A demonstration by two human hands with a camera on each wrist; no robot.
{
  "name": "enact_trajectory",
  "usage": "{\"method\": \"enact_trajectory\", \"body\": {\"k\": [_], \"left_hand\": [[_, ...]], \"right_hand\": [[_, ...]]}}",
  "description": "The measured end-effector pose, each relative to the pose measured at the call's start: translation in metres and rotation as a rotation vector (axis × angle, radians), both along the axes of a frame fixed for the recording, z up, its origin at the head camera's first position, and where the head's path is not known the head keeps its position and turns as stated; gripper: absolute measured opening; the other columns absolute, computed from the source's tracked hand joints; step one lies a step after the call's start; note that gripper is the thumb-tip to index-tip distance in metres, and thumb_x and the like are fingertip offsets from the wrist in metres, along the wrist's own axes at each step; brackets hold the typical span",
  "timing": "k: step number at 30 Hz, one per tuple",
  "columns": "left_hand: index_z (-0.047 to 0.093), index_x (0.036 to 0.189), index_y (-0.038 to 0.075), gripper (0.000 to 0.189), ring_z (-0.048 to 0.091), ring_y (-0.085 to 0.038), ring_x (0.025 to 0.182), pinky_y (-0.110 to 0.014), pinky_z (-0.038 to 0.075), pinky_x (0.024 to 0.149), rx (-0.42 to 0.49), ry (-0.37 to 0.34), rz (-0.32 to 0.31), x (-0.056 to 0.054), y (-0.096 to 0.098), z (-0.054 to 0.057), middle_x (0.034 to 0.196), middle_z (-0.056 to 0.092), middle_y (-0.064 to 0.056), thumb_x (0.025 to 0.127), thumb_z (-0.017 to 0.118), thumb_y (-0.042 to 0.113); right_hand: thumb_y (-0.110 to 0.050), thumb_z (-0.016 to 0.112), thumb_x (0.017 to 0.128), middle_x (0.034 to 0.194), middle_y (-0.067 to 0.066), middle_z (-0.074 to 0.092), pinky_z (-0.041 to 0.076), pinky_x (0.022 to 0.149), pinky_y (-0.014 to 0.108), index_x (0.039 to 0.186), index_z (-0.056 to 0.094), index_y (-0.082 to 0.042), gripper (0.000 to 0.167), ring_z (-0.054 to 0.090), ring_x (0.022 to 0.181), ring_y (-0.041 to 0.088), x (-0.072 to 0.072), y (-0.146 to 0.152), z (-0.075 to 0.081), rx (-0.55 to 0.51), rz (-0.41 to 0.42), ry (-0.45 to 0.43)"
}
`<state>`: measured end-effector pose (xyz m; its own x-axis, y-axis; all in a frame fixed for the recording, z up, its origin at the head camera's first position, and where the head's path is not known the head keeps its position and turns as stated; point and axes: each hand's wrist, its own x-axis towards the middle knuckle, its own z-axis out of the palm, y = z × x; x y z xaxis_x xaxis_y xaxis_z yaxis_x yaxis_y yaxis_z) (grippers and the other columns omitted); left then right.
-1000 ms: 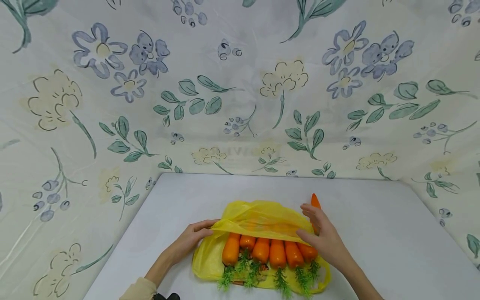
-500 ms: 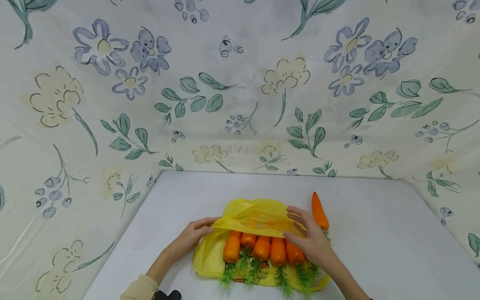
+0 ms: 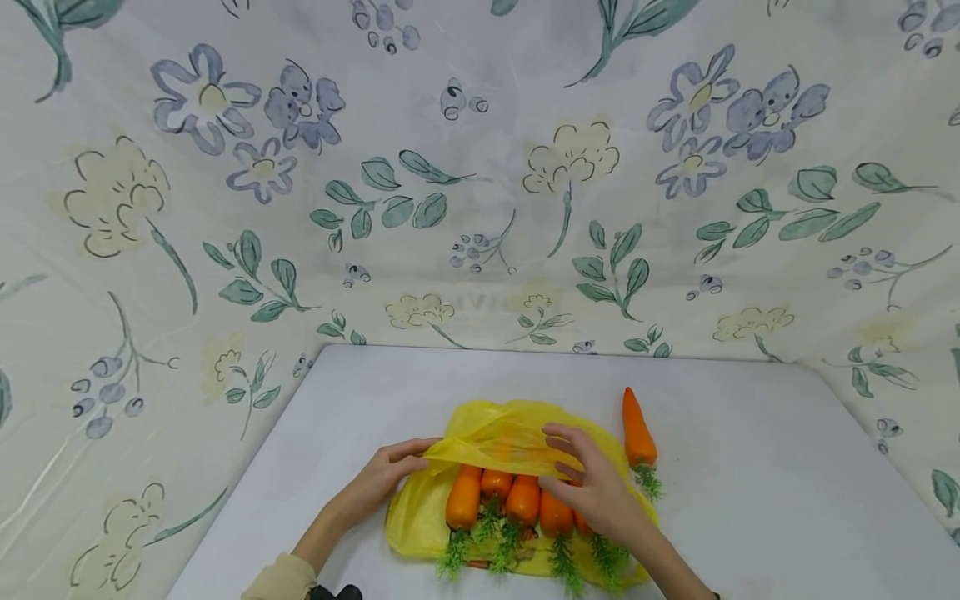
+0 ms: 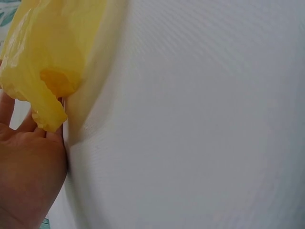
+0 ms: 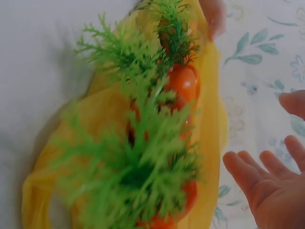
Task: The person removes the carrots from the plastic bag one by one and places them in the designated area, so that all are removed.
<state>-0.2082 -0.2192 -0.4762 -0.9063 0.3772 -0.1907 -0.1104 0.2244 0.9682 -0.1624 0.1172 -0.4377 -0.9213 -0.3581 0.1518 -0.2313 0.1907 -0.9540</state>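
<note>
Pinching the bag (image 3: 510, 433) edge, the left hand (image 3: 386, 473) lifts it. Right hand (image 3: 592, 487) hovers spread over the carrots (image 3: 510, 496); one carrot (image 3: 637, 429) lies apart on the table (image 3: 750, 467).

The head view looks forward and down over the table (image 3: 750, 467) from above. The left wrist view sits very close, grazing the tabletop beside the bag (image 4: 43, 57). The right wrist view, close and perhaps motion-blurred, shares that bag (image 5: 57, 157).

Two bare hands, one sleeve showing

The left hand (image 3: 386, 475) and right hand (image 3: 592, 492) wear no gloves, rings or watch that show. The left forearm ends in a beige sleeve cuff (image 3: 281, 579), with a small black object (image 3: 330, 592) beside it, too cropped to identify.
</note>
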Motion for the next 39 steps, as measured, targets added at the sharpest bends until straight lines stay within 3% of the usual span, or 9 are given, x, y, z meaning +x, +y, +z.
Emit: {"method": "enact_trajectory", "body": {"k": [6,14,28,39], "left_hand": [[0.055,0.142,0.009,0.046,0.03,-0.035,0.145,-0.053,0.022,0.119,-0.012,0.009,0.008,0.0,0.0,-0.001,0.152,0.044,-0.014,0.1,0.056,0.028],[0.054,0.142,0.007,0.047,0.029,-0.037,0.145,-0.056,0.019,0.119,-0.006,0.008,0.017,-0.001,0.002,-0.003,0.151,0.046,-0.015,0.099,0.056,0.026],[0.054,0.143,0.008,0.047,0.029,-0.036,0.145,-0.056,0.019,0.119,-0.002,0.017,0.004,0.001,0.002,0.0,0.152,0.045,-0.015,0.099,0.055,0.026],[0.054,0.142,0.008,0.046,0.031,-0.035,0.144,-0.055,0.02,0.119,0.001,0.019,0.007,0.0,0.002,-0.001,0.151,0.045,-0.014,0.1,0.055,0.026]], "right_hand": [[-0.009,0.068,0.093,0.148,0.019,0.042,0.036,0.11,0.056,0.144,0.043,-0.005,0.057,0.041,0.137,0.039,-0.001,-0.011,0.001,0.02,0.022,0.035],[-0.013,0.067,0.095,0.15,0.016,0.041,0.036,0.11,0.057,0.144,0.043,-0.005,0.056,0.039,0.138,0.038,0.004,-0.027,-0.003,-0.005,0.093,-0.044],[-0.028,0.069,0.093,0.143,0.001,0.05,0.039,0.106,0.057,0.142,0.05,-0.015,0.054,0.044,0.135,0.03,0.013,-0.046,-0.004,0.208,0.138,-0.032],[-0.029,0.071,0.091,0.142,0.001,0.052,0.042,0.105,0.054,0.14,0.052,-0.019,0.053,0.048,0.132,0.028,0.007,-0.054,-0.005,0.234,0.141,-0.071]]}}
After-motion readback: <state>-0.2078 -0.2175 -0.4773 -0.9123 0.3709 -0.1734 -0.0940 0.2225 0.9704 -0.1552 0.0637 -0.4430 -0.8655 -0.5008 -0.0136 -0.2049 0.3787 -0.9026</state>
